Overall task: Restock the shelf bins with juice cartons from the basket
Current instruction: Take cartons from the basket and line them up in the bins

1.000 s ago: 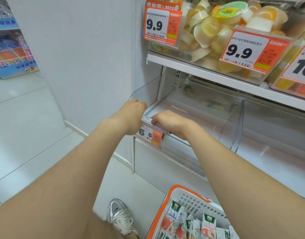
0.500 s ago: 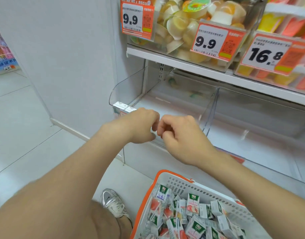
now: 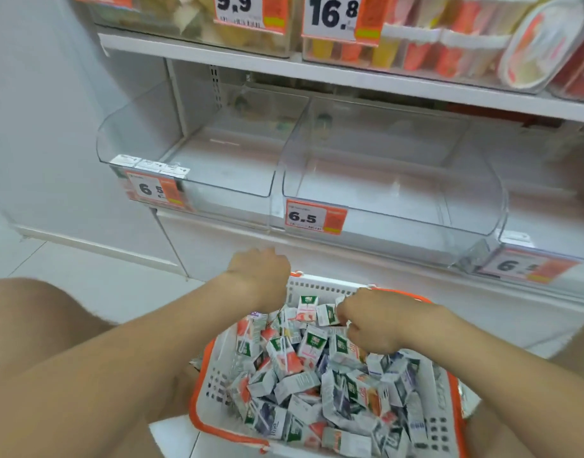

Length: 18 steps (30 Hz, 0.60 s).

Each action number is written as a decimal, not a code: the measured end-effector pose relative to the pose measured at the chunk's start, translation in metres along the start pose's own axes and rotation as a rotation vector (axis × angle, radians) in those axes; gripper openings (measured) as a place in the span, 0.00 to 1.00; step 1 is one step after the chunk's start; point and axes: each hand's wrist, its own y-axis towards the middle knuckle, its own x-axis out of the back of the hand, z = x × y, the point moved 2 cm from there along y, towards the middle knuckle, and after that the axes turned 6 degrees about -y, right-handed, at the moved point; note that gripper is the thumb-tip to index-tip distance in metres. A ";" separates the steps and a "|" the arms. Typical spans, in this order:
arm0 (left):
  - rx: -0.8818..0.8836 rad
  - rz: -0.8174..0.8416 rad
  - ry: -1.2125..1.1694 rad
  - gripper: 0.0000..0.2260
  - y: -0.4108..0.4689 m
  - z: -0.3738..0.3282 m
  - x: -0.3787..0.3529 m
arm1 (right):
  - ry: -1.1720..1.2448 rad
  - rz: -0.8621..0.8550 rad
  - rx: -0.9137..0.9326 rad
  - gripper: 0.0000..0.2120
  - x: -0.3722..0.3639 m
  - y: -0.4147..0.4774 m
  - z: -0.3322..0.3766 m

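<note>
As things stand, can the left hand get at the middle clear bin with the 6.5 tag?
Probably yes: the left hand is over the basket at its far rim, below the middle bin, and nothing stands between them.

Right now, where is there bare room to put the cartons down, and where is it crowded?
Free: the floor of the left bin, between its outer wall and the divider, and the middle bin behind the 6.5 tag. Crowded: the basket, heaped with juice cartons, with left hand and right hand at it; the upper shelf bins are full.
</note>
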 end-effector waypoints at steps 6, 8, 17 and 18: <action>0.052 -0.835 -0.505 0.27 0.011 -0.001 0.034 | 0.058 -0.001 0.053 0.14 0.000 0.009 -0.003; 0.158 -0.784 -0.577 0.37 0.022 -0.001 0.029 | 0.044 0.007 0.069 0.15 0.000 0.014 -0.002; 0.056 -0.722 -0.728 0.30 0.041 -0.007 0.027 | 0.075 0.012 0.030 0.19 0.003 0.035 -0.004; 0.061 -0.731 -0.719 0.32 0.040 -0.007 0.027 | 0.081 0.025 0.022 0.19 0.000 0.036 -0.006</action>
